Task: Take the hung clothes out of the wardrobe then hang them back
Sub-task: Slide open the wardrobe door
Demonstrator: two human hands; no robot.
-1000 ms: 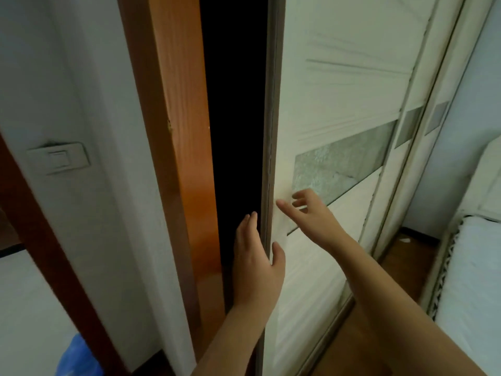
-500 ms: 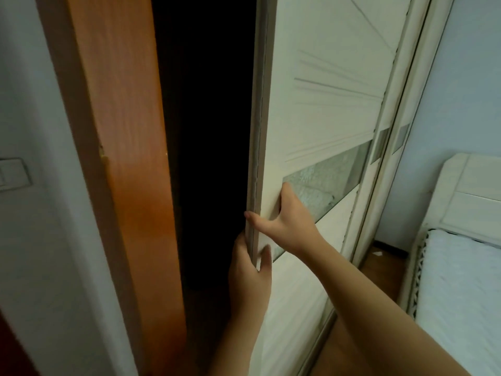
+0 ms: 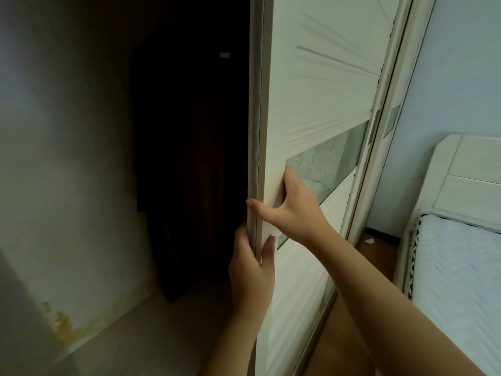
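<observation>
Clothes (image 3: pixel 189 185) are hanging as a dark shape deep inside the wardrobe (image 3: pixel 67 158); I cannot tell how many pieces. The left hand (image 3: pixel 250 270) is gripping the edge of the sliding door (image 3: pixel 320 109), fingers curled behind it and thumb on the front. The right hand (image 3: pixel 291 210) is pinching the same edge just above, thumb hooked over it. Neither hand is touching a garment. Judging by this, only the door-opening step is happening: 0 clothes are out, and both taking out and rehanging are waiting. A bed (image 3: pixel 458 267) is standing to the right.
</observation>
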